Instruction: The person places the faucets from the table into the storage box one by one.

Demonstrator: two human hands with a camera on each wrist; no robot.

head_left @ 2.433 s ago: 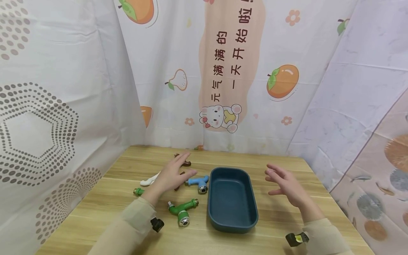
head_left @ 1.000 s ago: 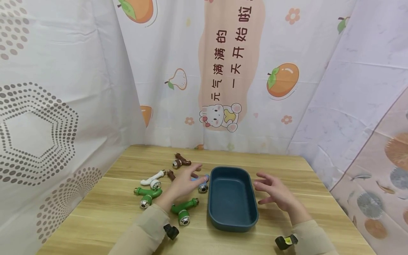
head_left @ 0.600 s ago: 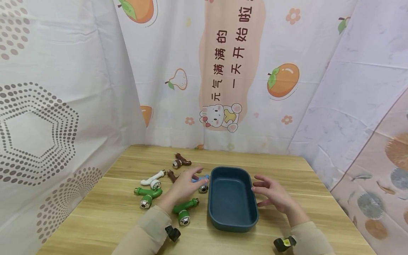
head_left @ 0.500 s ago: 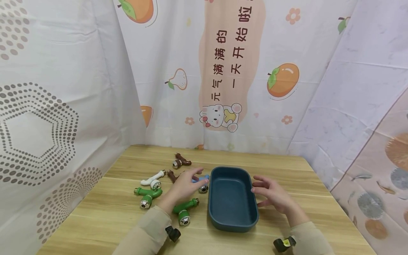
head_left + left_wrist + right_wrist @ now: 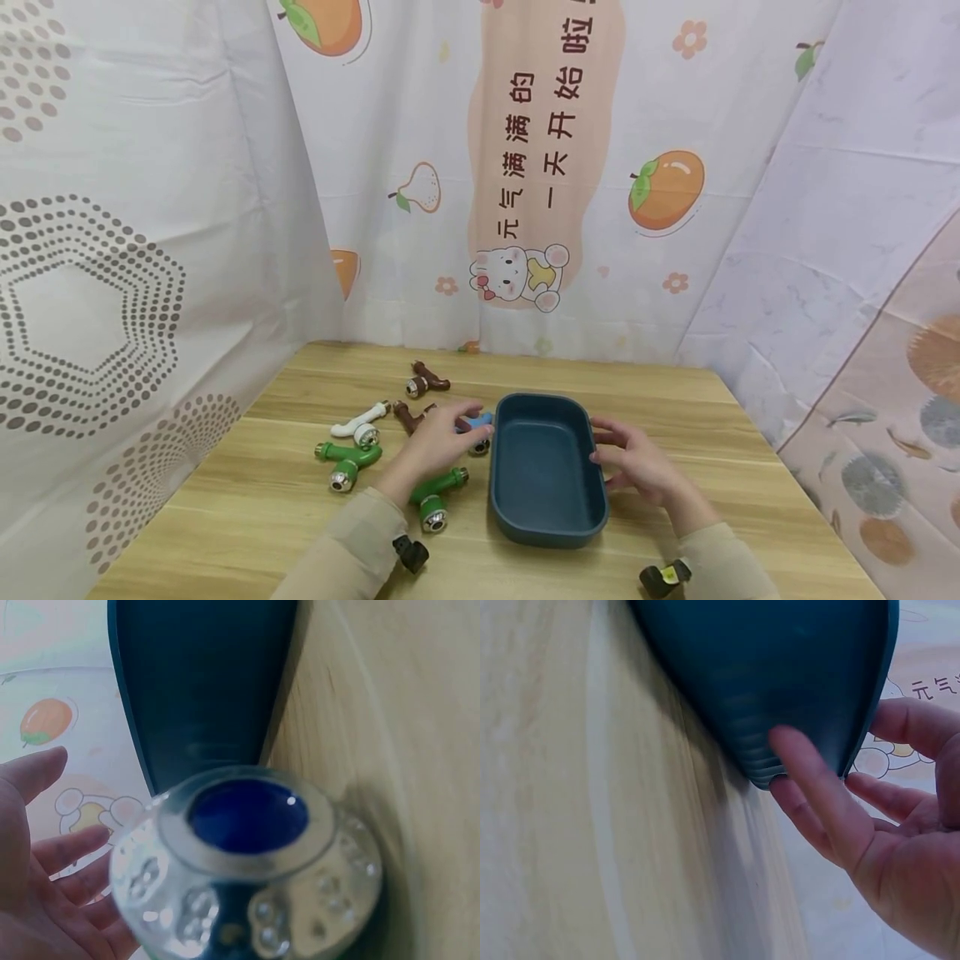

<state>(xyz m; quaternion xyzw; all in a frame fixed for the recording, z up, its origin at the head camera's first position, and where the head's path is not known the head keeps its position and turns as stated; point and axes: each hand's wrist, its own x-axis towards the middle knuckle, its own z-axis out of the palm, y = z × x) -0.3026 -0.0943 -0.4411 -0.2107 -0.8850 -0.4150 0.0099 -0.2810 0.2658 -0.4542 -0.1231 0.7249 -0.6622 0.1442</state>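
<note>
A dark blue rectangular tub (image 5: 547, 533) stands on the table between my two hands. My right hand (image 5: 645, 471) is at its right side; in the right wrist view the fingers (image 5: 817, 787) spread along the outer wall, one fingertip at the rim. On the other side my left hand (image 5: 435, 446) hovers with relaxed fingers, fingertips close to the tub's left rim. It partly covers a small blue faucet (image 5: 480, 421) and a brown faucet (image 5: 408, 418). Below the left wrist lies a green faucet (image 5: 433, 504), and a silver faucet end (image 5: 247, 900) looms large in the left wrist view.
Further left lie another green faucet (image 5: 348, 458) and a white faucet (image 5: 360, 423). A second brown faucet (image 5: 429, 379) lies toward the back. Printed curtains (image 5: 420, 292) hang behind the wooden table (image 5: 637, 375) and on both sides.
Both hands have come inward to the tub, the left from over the faucets and the right from further right. The tub and faucets have stayed in place.
</note>
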